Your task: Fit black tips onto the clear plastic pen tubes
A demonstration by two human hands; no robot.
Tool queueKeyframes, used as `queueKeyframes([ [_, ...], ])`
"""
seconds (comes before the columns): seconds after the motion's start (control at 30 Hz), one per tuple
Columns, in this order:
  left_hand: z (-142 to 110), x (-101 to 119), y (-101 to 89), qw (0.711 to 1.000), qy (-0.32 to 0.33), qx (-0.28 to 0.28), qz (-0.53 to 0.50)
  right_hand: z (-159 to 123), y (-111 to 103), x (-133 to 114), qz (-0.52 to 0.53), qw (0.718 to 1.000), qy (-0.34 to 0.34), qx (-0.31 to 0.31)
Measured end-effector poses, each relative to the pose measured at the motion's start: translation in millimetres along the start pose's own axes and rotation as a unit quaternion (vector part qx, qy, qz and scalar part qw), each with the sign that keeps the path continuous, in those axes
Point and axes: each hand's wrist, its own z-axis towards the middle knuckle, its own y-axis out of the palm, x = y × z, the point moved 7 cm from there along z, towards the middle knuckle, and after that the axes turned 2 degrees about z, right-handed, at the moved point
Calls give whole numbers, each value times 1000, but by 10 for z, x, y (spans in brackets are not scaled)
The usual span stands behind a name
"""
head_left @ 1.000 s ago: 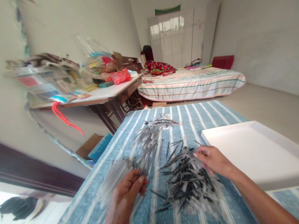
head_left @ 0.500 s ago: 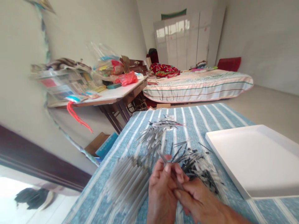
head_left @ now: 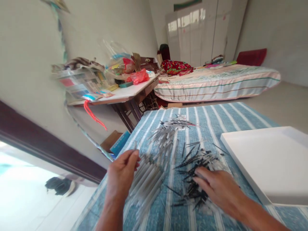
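In bkgd, a bed (head_left: 216, 85) is seen beyond a striped cloth (head_left: 229, 119). Far L, a desk (head_left: 124, 93) is loaded w/ bags (head_left: 138, 77). A thin grey tube (head_left: 135, 145) is pinched in L hand (head_left: 122, 173), beside a row of grey tubes (head_left: 148, 179). R hand (head_left: 220, 187) is placed on a pile of black & clear bits (head_left: 192, 163); grip can't be told. Far R, a white tray (head_left: 271, 160) is set.

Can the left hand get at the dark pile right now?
Probably yes: the dark pile looks uncovered on its left, beyond the gray tubes, though the right hand covers part of it.
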Motion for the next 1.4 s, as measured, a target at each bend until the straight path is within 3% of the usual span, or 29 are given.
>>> queueKeyframes([
  [0.03, -20, -95, 89, 989, 17, -59, 132, 42, -51, 97, -43, 999, 12, 13],
  [0.1, -92, -303, 261, 930, 50, -141, 337, 100, -114, 272, -106, 993, 34, 30],
  [0.17, -139, -477, 348, 888, 51, -163, 427, 118, -146, 409, -147, 987, 54, 40],
  [0.33, -157, -645, 408, 869, 35, -170, 464, 104, -176, 560, -199, 976, 82, 27],
  [0.5, -159, -540, 498, 869, 52, -175, 460, 115, -207, 626, -212, 971, 110, 17],
  [0.6, -176, -396, 753, 868, 79, -205, 446, 118, -231, 666, -213, 969, 120, 21],
  [0.73, -162, -273, 1248, 849, 95, -251, 456, 119, -265, 684, -204, 971, 125, 30],
  [0.83, -121, -299, 1535, 831, 76, -270, 480, 123, -286, 662, -190, 974, 117, 33],
  [0.93, -85, -385, 1684, 814, 50, -290, 501, 126, -307, 643, -177, 977, 111, 30],
  [1.07, -42, -426, 1719, 807, 34, -301, 508, 128, -338, 642, -165, 979, 115, 37],
  [1.2, -60, -237, 1621, 827, 58, -278, 485, 128, -348, 651, -136, 983, 113, 50],
  [1.3, -209, -19, 1488, 843, 99, -272, 453, 124, -374, 643, -63, 989, 118, 66],
  [1.4, -510, 153, 1398, 862, 137, -319, 370, 128, -395, 581, 70, 989, 106, 77],
])
